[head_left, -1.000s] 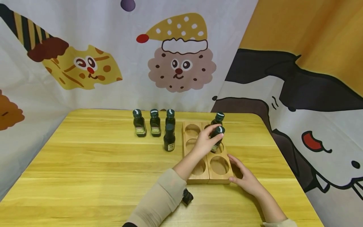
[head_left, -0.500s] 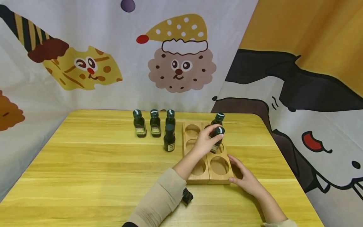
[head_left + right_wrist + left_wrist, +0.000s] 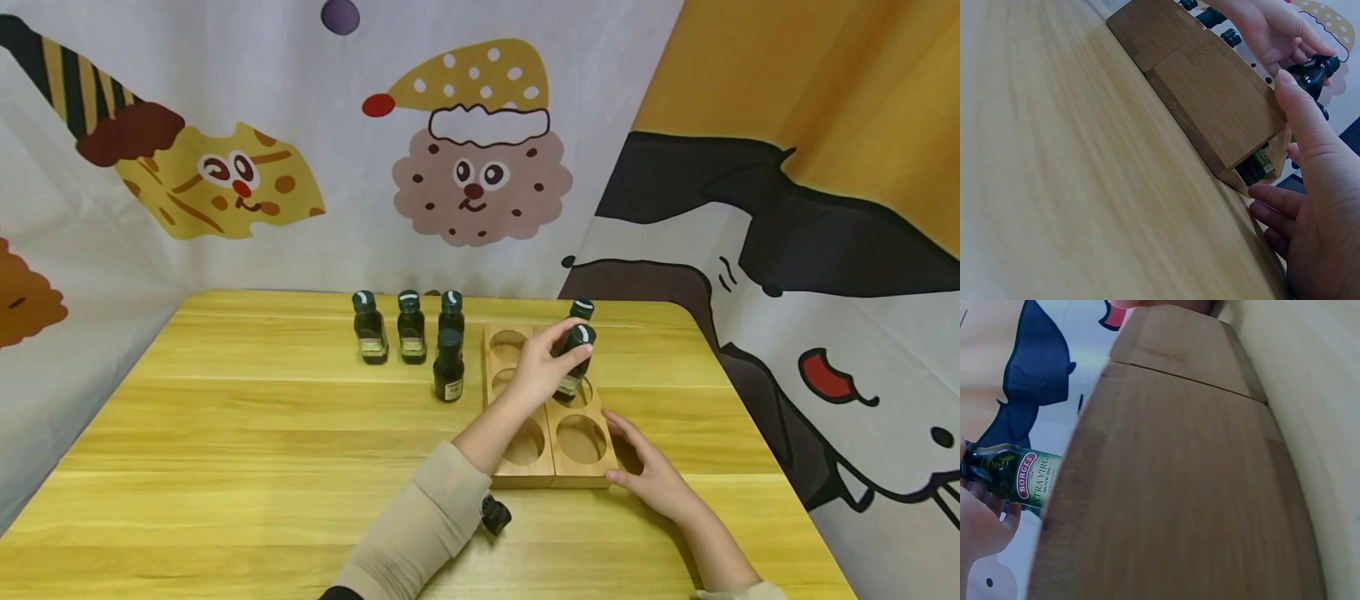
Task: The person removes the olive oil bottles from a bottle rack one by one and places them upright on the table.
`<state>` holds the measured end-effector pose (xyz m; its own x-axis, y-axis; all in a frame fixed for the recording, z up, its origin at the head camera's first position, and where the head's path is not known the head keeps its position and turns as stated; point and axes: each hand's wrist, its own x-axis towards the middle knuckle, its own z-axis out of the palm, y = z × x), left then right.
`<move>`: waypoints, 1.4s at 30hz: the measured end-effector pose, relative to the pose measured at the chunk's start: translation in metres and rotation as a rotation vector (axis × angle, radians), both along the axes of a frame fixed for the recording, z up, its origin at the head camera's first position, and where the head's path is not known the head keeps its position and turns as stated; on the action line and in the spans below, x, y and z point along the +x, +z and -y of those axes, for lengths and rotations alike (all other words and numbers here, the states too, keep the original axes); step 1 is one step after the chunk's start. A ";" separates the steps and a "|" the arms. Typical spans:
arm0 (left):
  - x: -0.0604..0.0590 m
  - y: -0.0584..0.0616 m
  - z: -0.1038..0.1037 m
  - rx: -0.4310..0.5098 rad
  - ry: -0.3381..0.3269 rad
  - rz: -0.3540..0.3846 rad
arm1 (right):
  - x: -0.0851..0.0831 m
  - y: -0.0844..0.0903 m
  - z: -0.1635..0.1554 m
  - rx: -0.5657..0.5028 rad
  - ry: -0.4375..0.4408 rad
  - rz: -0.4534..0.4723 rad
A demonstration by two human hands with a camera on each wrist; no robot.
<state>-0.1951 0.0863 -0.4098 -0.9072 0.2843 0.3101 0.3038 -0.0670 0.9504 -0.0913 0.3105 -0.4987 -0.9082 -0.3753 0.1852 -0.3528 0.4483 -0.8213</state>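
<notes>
My left hand (image 3: pixel 536 367) holds a small dark-green olive oil bottle (image 3: pixel 567 386) near its neck, and the bottle leans over a hole in the right half of the wooden rack (image 3: pixel 581 482). Its label shows in the left wrist view, where the rack's front edge hides the base of the bottle (image 3: pixel 1025 476). My right hand (image 3: pixel 656 475) rests at the rack's right front corner, thumb at the front edge and fingers by the side. In the right wrist view the right hand (image 3: pixel 1329 187) has loosely bent fingers. Another bottle (image 3: pixel 582 309) stands behind, at the rack's back right, mostly hidden.
Left of the rack, several similar bottles stand upright on the wooden table (image 3: pixel 262 467), among them a front bottle (image 3: pixel 448 375) and a far-left bottle (image 3: pixel 371 333). A small black device (image 3: pixel 495 515) shows beneath the left sleeve. A printed curtain (image 3: pixel 300 100) hangs behind the table.
In the last half second my left hand has lifted the bottle slightly. The right hand and the standing bottles have kept their places.
</notes>
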 end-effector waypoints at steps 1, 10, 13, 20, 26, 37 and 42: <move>0.001 0.002 0.001 0.002 0.003 -0.006 | 0.000 0.000 0.000 0.002 -0.001 0.000; 0.009 0.018 0.007 0.052 0.016 -0.017 | 0.001 0.000 -0.001 0.011 -0.006 0.003; 0.014 0.024 0.010 0.061 0.027 -0.015 | 0.000 0.000 -0.001 0.009 -0.007 0.007; 0.022 0.035 0.022 0.065 0.061 -0.040 | 0.000 0.001 -0.001 0.024 -0.020 0.022; 0.027 0.041 0.035 0.100 0.064 -0.069 | 0.000 0.001 -0.001 0.042 -0.033 0.032; 0.040 0.048 0.068 0.079 0.110 -0.082 | 0.001 0.000 0.000 0.021 -0.029 0.036; 0.042 0.047 0.084 0.084 0.131 -0.087 | 0.001 0.000 0.001 0.015 -0.024 0.038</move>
